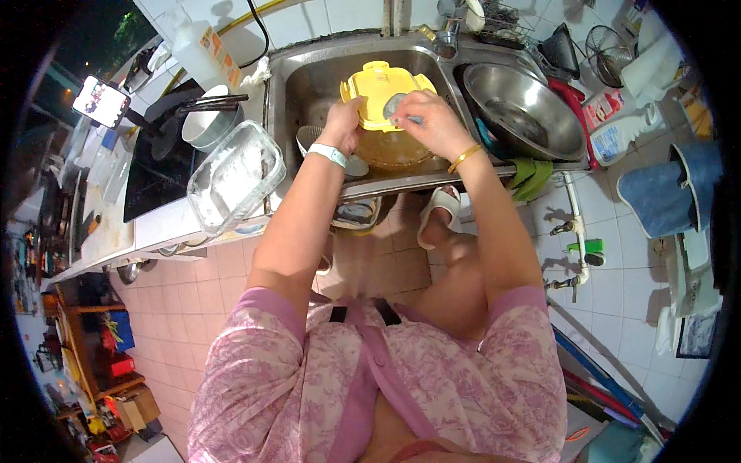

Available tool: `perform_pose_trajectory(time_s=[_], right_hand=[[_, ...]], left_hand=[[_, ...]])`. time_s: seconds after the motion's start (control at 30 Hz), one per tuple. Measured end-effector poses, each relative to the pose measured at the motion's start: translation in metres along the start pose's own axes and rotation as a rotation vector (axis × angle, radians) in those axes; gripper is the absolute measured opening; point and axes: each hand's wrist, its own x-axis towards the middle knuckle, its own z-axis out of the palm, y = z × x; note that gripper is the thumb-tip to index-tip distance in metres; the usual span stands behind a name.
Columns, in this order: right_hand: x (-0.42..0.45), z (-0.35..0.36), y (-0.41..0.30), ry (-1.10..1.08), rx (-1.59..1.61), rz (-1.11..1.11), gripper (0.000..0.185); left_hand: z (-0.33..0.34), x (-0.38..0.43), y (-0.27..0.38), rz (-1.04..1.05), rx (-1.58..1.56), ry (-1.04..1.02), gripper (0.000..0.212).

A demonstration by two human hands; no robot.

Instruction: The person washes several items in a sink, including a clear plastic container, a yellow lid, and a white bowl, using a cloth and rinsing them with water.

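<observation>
Over the left basin of a steel double sink (pixel 365 187), my left hand (pixel 343 124) grips the near left corner of a yellow plastic container lid (pixel 376 87). My right hand (pixel 431 118) holds a grey scrubbing pad (pixel 395 105) against the lid's right part. Below, the basin holds cloudy brownish water and a ribbed bowl (pixel 310 139), partly hidden by my left hand and wrist. To the left, a wet clear rectangular container (pixel 236 176) stands at the counter edge, touching or close to stacked bowls (pixel 212 130) with chopsticks (pixel 211 103) across them.
A large steel basin (pixel 524 113) sits over the right sink bowl, with a green cloth (pixel 530 179) on the rim before it. The faucet (pixel 447 40) is at the back. A lit phone on a stand (pixel 101 102), a black cooktop (pixel 151 179) and a plastic jug (pixel 200 52) are left.
</observation>
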Motion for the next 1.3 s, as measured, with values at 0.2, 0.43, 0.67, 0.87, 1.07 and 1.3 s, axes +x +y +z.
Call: perform_pose_trajectory(time_s=[0.2, 0.43, 0.67, 0.87, 1.07, 1.3], right_hand=[[0.006, 0.022, -0.020, -0.066, -0.083, -0.070, 0.010], [-0.002, -0.012, 0.013, 0.069, 0.089, 0.477, 0.014], [0.006, 0.009, -0.003, 0.137, 0.280, 0.312, 0.024], [0.006, 0.014, 0.013, 0.228, -0.198, 0.098, 0.029], [0.006, 0.017, -0.006, 0.215, 0.036, -0.018, 0.025], [0.014, -0.004, 0.006, 0.256, -0.310, -0.051, 0.024]], left_hand=[[-0.006, 0.007, -0.006, 0.066, 0.193, 0.031, 0.028], [0.000, 0.005, -0.008, 0.223, 0.220, -0.049, 0.028], [0.008, -0.011, -0.004, 0.239, 0.454, -0.213, 0.034], [0.007, -0.017, -0.002, 0.271, 0.546, -0.368, 0.038], [0.012, -0.024, -0.001, 0.408, 0.626, -0.325, 0.032], [0.009, -0.015, -0.010, 0.435, 0.733, -0.310, 0.028]])
